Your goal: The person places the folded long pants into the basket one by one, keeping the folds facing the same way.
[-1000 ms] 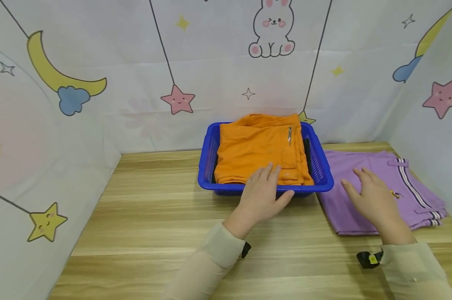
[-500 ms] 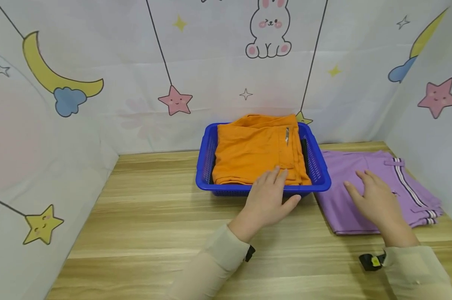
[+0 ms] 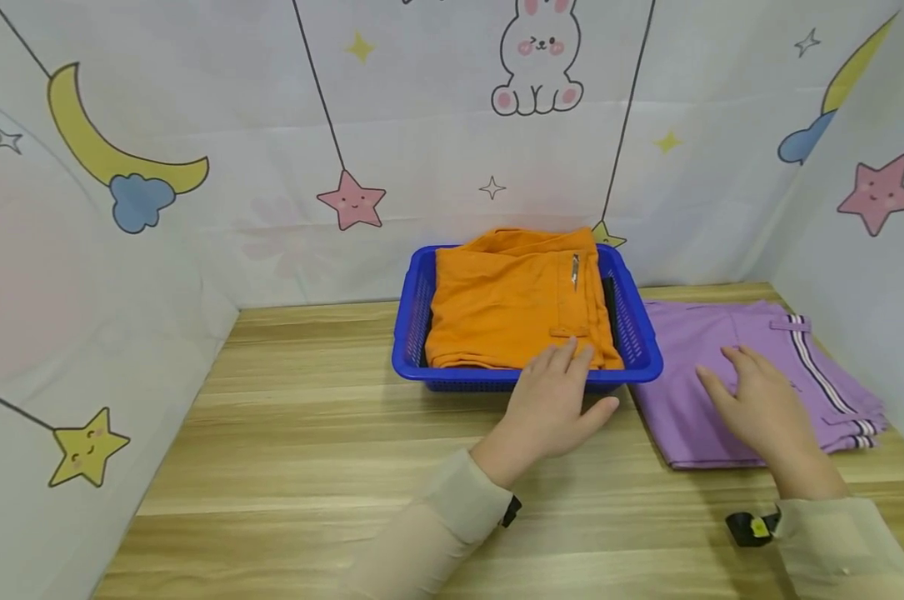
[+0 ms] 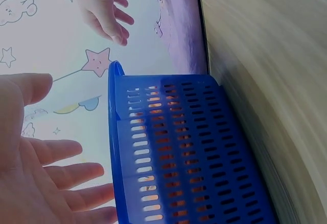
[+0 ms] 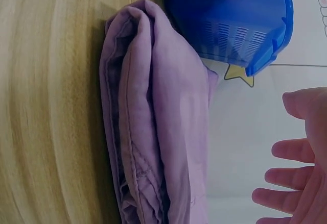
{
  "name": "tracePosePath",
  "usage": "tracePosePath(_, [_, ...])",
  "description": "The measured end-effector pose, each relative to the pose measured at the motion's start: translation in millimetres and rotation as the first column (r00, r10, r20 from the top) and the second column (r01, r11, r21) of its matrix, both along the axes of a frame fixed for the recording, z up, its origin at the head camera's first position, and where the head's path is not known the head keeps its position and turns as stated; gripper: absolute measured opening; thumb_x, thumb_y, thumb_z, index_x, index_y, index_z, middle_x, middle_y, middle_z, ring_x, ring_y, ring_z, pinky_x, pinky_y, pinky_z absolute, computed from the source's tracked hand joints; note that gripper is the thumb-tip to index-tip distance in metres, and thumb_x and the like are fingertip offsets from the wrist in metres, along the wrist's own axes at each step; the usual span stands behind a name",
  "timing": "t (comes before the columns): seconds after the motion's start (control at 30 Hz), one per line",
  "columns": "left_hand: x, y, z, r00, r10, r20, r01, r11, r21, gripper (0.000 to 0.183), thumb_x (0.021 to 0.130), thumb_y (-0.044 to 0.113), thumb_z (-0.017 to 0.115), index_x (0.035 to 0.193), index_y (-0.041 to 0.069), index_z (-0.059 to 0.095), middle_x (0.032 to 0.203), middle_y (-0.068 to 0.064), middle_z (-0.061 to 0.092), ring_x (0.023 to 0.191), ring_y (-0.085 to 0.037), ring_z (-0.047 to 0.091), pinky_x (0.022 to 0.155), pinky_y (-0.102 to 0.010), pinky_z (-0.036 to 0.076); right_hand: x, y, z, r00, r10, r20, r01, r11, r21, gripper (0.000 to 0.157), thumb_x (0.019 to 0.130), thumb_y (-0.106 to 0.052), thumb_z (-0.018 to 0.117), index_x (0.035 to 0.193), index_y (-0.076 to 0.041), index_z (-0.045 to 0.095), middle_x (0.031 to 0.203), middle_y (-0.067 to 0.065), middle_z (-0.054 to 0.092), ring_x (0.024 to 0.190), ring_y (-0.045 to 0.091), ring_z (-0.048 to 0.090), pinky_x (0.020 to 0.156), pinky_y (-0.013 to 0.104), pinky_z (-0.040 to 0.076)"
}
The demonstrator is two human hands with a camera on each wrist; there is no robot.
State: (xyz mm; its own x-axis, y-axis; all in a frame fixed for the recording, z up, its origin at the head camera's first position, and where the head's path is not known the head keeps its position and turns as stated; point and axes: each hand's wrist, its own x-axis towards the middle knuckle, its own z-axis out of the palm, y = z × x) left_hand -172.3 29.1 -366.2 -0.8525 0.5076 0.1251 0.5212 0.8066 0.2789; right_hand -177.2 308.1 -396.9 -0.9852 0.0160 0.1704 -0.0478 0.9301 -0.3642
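Observation:
A blue plastic basket (image 3: 526, 377) with slotted walls stands against the back curtain. In it lies a folded orange garment (image 3: 504, 308), with a strip of dark cloth showing at its right side. My left hand (image 3: 552, 408) hovers over the basket's front rim, fingers spread; the left wrist view shows its palm beside the slotted wall (image 4: 179, 142), holding nothing. To the basket's right, a folded purple garment (image 3: 691, 408) with striped trim lies flat. Above it hangs my right hand (image 3: 766, 408), fingers extended and apart from the cloth in the right wrist view, where the fold (image 5: 173, 106) faces the camera.
Everything stands on a wood-grain table (image 3: 294, 433). A white curtain (image 3: 272, 167) printed with stars, moons and a rabbit encloses the back and both sides. Black straps (image 3: 751, 527) sit at the cuffs of the light sleeves.
Both hands have drifted a little to the right and back toward the body, the left one more. The view has shifted slightly. The basket and both garments lie as before.

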Motion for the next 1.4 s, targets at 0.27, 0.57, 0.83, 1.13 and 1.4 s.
tracePosePath(0.27, [1.7,4,-0.8,1.0,-0.006,-0.006,0.006,1.0,0.001,0.069,0.095,0.057,0.039,0.148,0.014,0.031,0.154,-0.009,0.029,0.14,-0.028,0.032,0.115,-0.044,0.028,1.2,2,-1.5,1.0,-0.001,0.002,0.001,1.0,-0.004,0.07,0.098,-0.046,0.039,0.138,0.011,0.035,0.139,0.041,0.03,0.123,0.059,0.03,0.098,0.069,0.024])
tracePosePath(0.57, [4.7,11,-2.8,1.0,-0.016,-0.011,0.016,1.0,-0.007,0.07,0.095,0.058,0.035,0.148,0.013,0.03,0.155,-0.008,0.026,0.142,-0.025,0.029,0.115,-0.042,0.028,3.2,5,-2.5,1.0,-0.003,0.004,0.003,1.0,-0.003,0.07,0.098,-0.046,0.039,0.139,0.011,0.035,0.14,0.04,0.029,0.123,0.059,0.029,0.099,0.069,0.024])
tracePosePath(0.83, [8.3,14,-3.1,1.0,-0.023,-0.019,0.023,1.0,0.0,0.069,0.095,0.057,0.037,0.148,0.013,0.031,0.155,-0.01,0.026,0.142,-0.028,0.028,0.115,-0.041,0.028,5.2,8,-3.6,1.0,-0.014,0.008,0.014,1.0,-0.014,0.07,0.098,-0.046,0.039,0.14,0.01,0.033,0.138,0.041,0.03,0.122,0.059,0.03,0.099,0.068,0.024])
tracePosePath(1.13, [12.9,18,-5.5,0.999,-0.039,-0.02,0.039,0.999,0.012,0.066,0.095,0.056,0.038,0.146,0.015,0.034,0.154,-0.01,0.028,0.141,-0.029,0.03,0.115,-0.04,0.029,7.5,10,-4.2,1.0,-0.015,0.023,0.016,1.0,-0.015,0.069,0.098,-0.046,0.038,0.14,0.009,0.034,0.137,0.043,0.029,0.122,0.06,0.029,0.099,0.069,0.024])
tracePosePath(1.4, [17.0,23,-7.0,0.998,-0.063,-0.03,0.063,0.998,0.013,0.067,0.095,0.056,0.038,0.146,0.014,0.035,0.154,-0.01,0.028,0.141,-0.027,0.03,0.115,-0.036,0.028,9.0,13,-4.7,0.999,-0.022,0.028,0.023,1.0,-0.016,0.07,0.098,-0.046,0.039,0.14,0.01,0.033,0.137,0.043,0.028,0.123,0.06,0.028,0.098,0.07,0.023])
